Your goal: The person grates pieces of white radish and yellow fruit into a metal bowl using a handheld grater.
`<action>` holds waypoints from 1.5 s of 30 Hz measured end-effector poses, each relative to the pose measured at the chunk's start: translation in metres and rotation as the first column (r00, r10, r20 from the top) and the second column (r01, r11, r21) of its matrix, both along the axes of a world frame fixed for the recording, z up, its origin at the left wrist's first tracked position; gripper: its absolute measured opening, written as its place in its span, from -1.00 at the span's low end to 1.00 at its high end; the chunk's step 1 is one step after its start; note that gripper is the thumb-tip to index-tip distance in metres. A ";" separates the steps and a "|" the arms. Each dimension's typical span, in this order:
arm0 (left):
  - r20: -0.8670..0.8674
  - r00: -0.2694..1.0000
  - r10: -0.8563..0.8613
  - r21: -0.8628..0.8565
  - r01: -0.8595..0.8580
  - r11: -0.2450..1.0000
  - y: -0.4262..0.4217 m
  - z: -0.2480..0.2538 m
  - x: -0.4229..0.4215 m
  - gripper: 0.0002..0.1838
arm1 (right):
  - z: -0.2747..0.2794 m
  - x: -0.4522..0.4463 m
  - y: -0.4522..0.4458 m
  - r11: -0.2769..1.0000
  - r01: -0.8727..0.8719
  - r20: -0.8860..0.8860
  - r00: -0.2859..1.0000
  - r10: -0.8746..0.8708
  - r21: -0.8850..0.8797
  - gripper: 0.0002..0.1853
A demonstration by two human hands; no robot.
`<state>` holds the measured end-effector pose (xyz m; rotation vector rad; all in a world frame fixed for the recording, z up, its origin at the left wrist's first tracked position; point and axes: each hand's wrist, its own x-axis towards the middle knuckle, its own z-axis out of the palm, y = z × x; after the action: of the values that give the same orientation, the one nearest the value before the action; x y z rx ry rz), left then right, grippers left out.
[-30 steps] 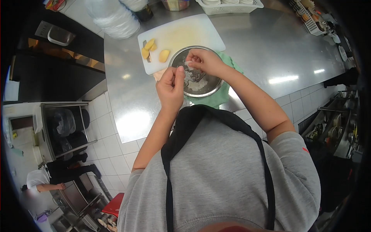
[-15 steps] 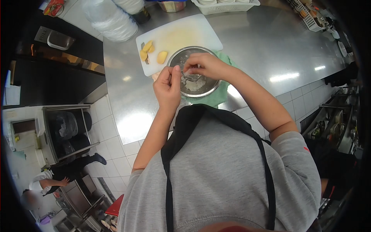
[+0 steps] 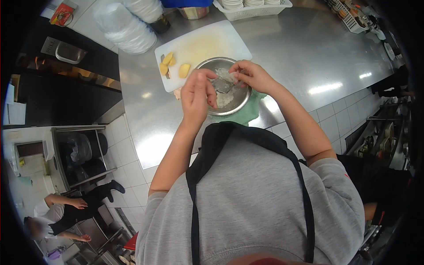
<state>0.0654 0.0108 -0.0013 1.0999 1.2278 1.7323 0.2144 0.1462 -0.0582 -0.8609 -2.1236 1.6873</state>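
A steel bowl stands in front of me on a green cloth. Pale white shreds lie in it, along with a thin metal piece whose kind I cannot make out. My left hand is over the bowl's left side, its fingers apart and nothing visible in them. At the upper right of the bowl, my right hand has its fingertips pinched together around something small and whitish, too small to name. Behind the bowl, on a white cutting board, are several yellow peeled pieces.
The steel table carries wrapped stacks of plastic containers at the back left. A white basket of small dishes stands at the back, with another basket farther right. A co-worker is at the lower left.
My left hand has gone from closed to fingers apart. My right hand has moved right, from the bowl's middle toward its rim. The co-worker's arms have shifted.
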 end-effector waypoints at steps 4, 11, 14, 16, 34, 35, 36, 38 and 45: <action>-0.044 0.993 0.111 -0.052 -0.113 0.992 0.010 0.000 -0.005 -0.58 | 0.008 -0.002 -0.009 0.996 0.053 -0.089 0.994 -0.059 -0.074 -0.84; 0.254 0.945 0.206 -0.143 -0.174 0.974 0.034 0.017 -0.031 -0.54 | 0.024 -0.001 -0.023 0.996 -0.068 -0.108 0.991 0.074 0.053 -0.84; 0.428 0.892 0.144 -0.182 -0.071 0.981 0.040 0.022 -0.045 -0.56 | 0.018 -0.010 -0.017 0.986 0.034 -0.142 0.990 -0.011 0.164 -0.84; 0.523 0.841 0.140 -0.207 -0.034 0.978 0.042 0.023 -0.054 -0.58 | 0.019 -0.014 -0.017 0.986 0.098 -0.154 0.985 -0.077 0.133 -0.84; 0.303 0.910 0.282 0.057 -0.312 0.948 0.059 -0.023 -0.051 -0.76 | 0.001 -0.055 -0.030 0.723 0.082 -0.229 0.967 0.107 0.686 -0.91; 0.306 0.914 0.267 0.067 -0.300 0.951 0.060 -0.022 -0.052 -0.74 | -0.003 -0.053 -0.030 0.723 0.086 -0.233 0.967 0.105 0.685 -0.91; 0.304 0.915 0.265 0.069 -0.299 0.952 0.061 -0.024 -0.054 -0.74 | -0.009 -0.047 -0.028 0.693 0.024 -0.135 0.985 0.107 0.721 -0.92; 0.289 0.891 0.350 0.035 -0.375 0.926 0.061 -0.031 -0.062 -0.72 | -0.018 -0.035 -0.022 0.660 -0.044 -0.034 0.994 0.105 0.750 -0.93; 0.308 0.885 0.349 -0.002 -0.366 0.931 0.062 -0.038 -0.066 -0.71 | -0.002 -0.045 -0.015 0.716 -0.136 -0.006 0.982 0.191 0.685 -0.95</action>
<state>-0.0003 0.0725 -0.0395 0.6249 1.2451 2.1333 0.1697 0.1316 -0.0597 -0.3743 -2.5380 0.8202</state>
